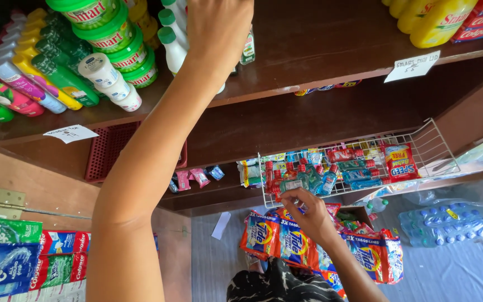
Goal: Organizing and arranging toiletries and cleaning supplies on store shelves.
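Left hand (216, 31) stretched up among white bottles (173, 42), grip hidden; right hand (303, 210) pinching small bottle (293, 184) at wire basket (420, 146).

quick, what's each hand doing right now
Left hand: up at the white bottles; grip cannot be told.
Right hand: closed on a small sachet.

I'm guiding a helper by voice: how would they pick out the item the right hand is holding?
Start at the white wire basket hanging under the lower brown shelf, packed with small sachets and bottles. At its front left corner the right hand pinches a small teal sachet in its fingers. It is the only piece lifted clear of the basket's front edge, just above the strip of orange detergent packets.
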